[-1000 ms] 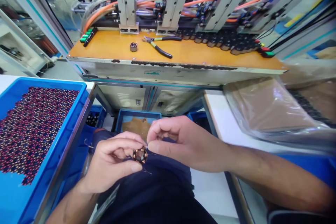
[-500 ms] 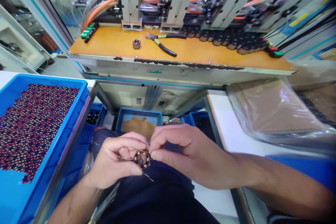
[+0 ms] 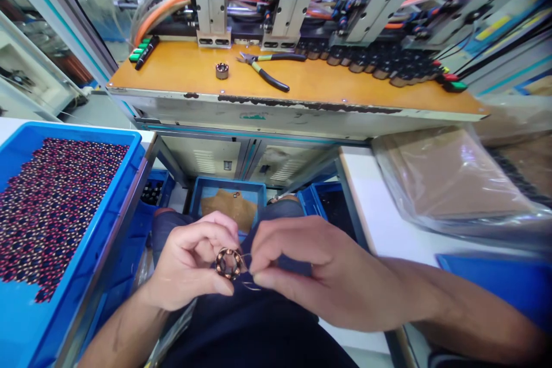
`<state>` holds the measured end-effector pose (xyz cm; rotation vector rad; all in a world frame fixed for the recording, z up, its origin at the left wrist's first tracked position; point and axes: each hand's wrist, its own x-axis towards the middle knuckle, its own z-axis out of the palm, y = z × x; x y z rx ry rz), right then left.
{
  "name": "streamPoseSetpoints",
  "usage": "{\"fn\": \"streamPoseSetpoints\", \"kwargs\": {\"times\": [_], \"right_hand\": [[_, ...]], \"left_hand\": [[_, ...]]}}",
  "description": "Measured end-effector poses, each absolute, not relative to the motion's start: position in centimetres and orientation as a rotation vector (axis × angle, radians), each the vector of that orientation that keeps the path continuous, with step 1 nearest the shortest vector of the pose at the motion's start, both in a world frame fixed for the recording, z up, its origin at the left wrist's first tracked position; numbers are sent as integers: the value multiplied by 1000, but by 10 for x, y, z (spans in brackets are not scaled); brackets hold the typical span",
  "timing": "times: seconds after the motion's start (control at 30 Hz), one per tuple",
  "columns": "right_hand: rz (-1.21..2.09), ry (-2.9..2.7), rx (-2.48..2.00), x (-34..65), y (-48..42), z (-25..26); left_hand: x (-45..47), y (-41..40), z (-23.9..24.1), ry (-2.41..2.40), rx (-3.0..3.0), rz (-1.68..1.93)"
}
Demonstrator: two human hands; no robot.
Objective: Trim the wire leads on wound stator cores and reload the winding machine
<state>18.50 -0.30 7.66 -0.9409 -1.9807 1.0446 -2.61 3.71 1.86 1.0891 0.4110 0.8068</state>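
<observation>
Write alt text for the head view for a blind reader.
A person's left hand holds a small round copper-wound coil while the right hand pinches a thin wire lead at its side. A blue plastic bin of small dark parts sits left; black-handled pliers lie on an orange bench ahead.

No text, label or number can be read here.

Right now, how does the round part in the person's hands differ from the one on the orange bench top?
The held part shows copper windings; the bench part looks grey. The held part is pinched by the left hand, with the right hand pinching a thin wire from it; the bench part sits untouched on the orange bench top, no wire visible. Both are small, round and hollow-centred.
</observation>
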Motion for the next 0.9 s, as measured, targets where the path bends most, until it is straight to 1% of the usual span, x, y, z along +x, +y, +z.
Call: {"fn": "streamPoseSetpoints", "kwargs": {"times": [0.07,0.17,0.27,0.53,0.7,0.9], "right_hand": [[842,-2089,-890,191,-4,76],[414,-2137,-873,196,-2,71],[229,-2178,-719,193,3,64],[245,-2144,-538,184,14,60],[223,-2104,-562,182,12,55],[270,-2011,-623,178,4,48]], "left_hand": [[-26,37,18,388,1058,797],[-25,37,17,339,973,752],[-23,34,17,312,870,693],[-20,28,17,325,762,638],[-20,28,20,282,804,645],[-19,29,22,338,885,688]]}}
